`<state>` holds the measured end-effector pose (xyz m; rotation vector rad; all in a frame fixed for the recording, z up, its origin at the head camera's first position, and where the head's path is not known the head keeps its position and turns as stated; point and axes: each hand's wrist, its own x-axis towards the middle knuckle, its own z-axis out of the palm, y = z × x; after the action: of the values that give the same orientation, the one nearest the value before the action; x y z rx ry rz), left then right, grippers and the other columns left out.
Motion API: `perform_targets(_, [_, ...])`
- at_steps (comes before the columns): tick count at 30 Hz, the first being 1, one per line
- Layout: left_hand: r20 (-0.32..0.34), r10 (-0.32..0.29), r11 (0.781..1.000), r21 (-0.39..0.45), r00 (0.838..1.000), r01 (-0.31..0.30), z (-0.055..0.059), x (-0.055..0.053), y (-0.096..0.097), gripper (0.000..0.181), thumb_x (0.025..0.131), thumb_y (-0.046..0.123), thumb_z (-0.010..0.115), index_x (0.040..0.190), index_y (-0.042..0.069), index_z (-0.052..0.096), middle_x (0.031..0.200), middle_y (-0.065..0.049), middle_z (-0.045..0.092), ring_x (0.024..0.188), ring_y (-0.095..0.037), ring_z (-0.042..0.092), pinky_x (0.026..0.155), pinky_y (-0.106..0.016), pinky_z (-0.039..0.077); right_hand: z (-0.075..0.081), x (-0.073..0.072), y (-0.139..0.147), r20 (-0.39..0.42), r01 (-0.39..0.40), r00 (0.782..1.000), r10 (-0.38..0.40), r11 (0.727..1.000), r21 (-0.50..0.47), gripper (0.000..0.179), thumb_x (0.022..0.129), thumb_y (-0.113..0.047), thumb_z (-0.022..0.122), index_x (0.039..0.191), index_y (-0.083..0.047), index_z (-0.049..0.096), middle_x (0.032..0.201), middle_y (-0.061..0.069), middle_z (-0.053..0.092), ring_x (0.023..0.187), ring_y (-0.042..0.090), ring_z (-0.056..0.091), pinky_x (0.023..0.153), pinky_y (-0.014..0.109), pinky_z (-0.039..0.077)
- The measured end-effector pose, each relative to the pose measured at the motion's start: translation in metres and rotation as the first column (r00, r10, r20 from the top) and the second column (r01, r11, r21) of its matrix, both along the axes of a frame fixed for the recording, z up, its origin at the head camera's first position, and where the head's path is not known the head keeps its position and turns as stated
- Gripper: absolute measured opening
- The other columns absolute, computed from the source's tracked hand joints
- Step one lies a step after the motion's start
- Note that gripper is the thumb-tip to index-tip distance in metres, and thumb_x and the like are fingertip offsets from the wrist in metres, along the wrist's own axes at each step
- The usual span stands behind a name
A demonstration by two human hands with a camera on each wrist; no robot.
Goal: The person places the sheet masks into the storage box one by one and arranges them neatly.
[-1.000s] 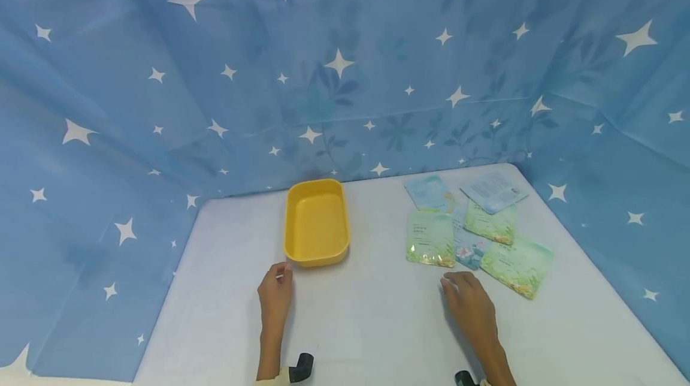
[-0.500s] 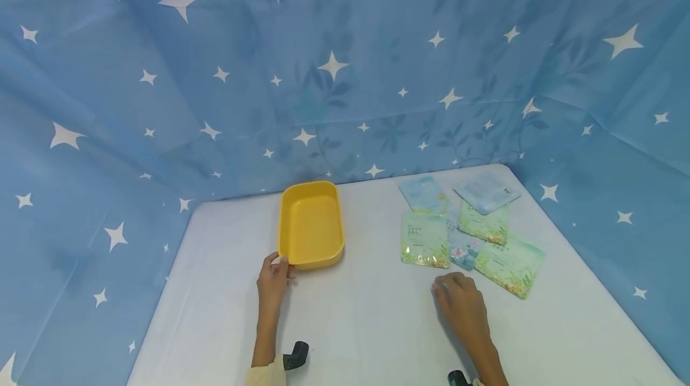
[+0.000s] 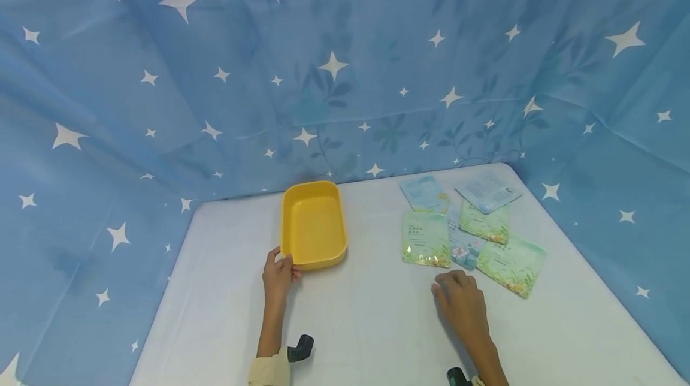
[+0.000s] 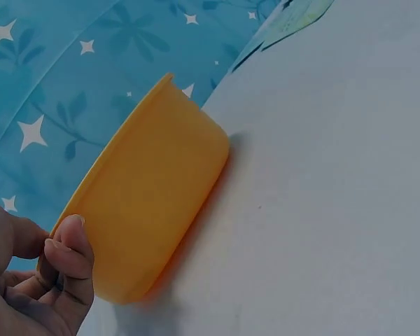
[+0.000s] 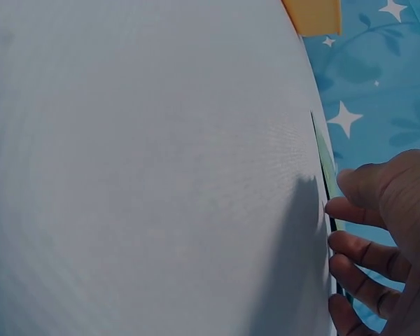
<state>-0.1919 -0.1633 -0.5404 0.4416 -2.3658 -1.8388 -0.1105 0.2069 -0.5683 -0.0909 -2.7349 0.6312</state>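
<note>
A yellow plastic basin (image 3: 314,224) sits at the back left of the table. At its near left corner, my left hand (image 3: 278,275) pinches the rim; in the left wrist view the thumb and curled fingers (image 4: 73,245) close over the edge. My right hand (image 3: 462,299) rests on the table with loosely bent fingers and holds nothing. Just beyond it lie several flat, shiny packets, some overlapping. Nearest are a pale green packet (image 3: 426,239), a blue one with pink flowers (image 3: 465,248) and another green one (image 3: 512,266).
Farther back lie a light blue packet (image 3: 424,194), a blue-grey packet (image 3: 488,192) and a green packet (image 3: 485,222) partly under it. A white cloth (image 3: 372,314) covers the table. Blue star-patterned curtain (image 3: 345,74) hangs along the back and sides.
My left hand has moved up to the basin's near left corner and taken hold of its rim. The right hand stays nearly where it was. The head view has shifted slightly.
</note>
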Motion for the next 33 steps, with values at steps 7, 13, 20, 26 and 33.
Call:
perform_targets(7, [0.039,-0.076,0.994,0.086,0.996,0.072,0.004,0.018,0.014,0.044,0.102,0.012,0.047,0.143,-0.002,0.037,0.073,-0.012,0.071,0.055,-0.014,0.063,0.053,-0.024,0.052,-0.003,0.001,0.001,0.012,0.001,1.000,-0.001,1.000,-0.006,0.020,0.086,-0.022,0.073,0.098,-0.006,0.071,0.102,0.014,0.064,0.093,0.035,0.057,0.067,0.048,0.045])
perform_targets(13, [0.051,-0.133,0.980,0.157,0.990,0.123,0.013,0.045,0.030,0.043,0.102,0.009,0.046,0.141,-0.003,0.034,0.080,-0.023,0.070,0.057,-0.019,0.064,0.053,-0.025,0.051,-0.002,0.000,0.001,-0.034,-0.015,0.999,0.015,1.000,-0.004,0.018,0.085,-0.018,0.075,0.097,-0.005,0.071,0.101,0.016,0.064,0.090,0.036,0.057,0.064,0.048,0.044])
perform_targets(20, [0.028,-0.171,0.964,0.210,0.985,0.161,0.000,0.077,0.046,0.044,0.103,0.013,0.048,0.142,0.000,0.033,0.080,-0.021,0.070,0.055,-0.013,0.061,0.052,-0.021,0.049,-0.003,0.000,0.001,-0.078,-0.025,0.997,0.025,1.000,0.005,0.018,0.084,-0.016,0.075,0.096,-0.004,0.071,0.099,0.017,0.064,0.089,0.038,0.057,0.062,0.050,0.045])
perform_targets(26, [0.075,-0.187,0.953,0.257,0.979,0.162,0.002,0.095,0.052,0.046,0.102,0.013,0.049,0.142,0.002,0.030,0.082,-0.023,0.071,0.056,-0.014,0.061,0.050,-0.020,0.047,0.000,-0.001,0.000,-0.077,-0.029,0.997,0.029,1.000,0.006,0.018,0.083,-0.015,0.076,0.095,-0.003,0.071,0.098,0.018,0.063,0.088,0.039,0.057,0.061,0.050,0.044])
perform_targets(33, [0.067,-0.265,0.961,-0.065,0.962,0.269,0.003,0.095,0.043,0.054,0.100,0.027,0.055,0.144,0.003,0.035,0.085,-0.010,0.069,0.066,-0.013,0.061,0.058,-0.021,0.049,-0.001,-0.004,0.000,-0.076,-0.035,0.996,0.036,0.999,0.012,0.017,0.083,-0.015,0.075,0.094,-0.003,0.070,0.097,0.019,0.063,0.088,0.039,0.058,0.060,0.050,0.044])
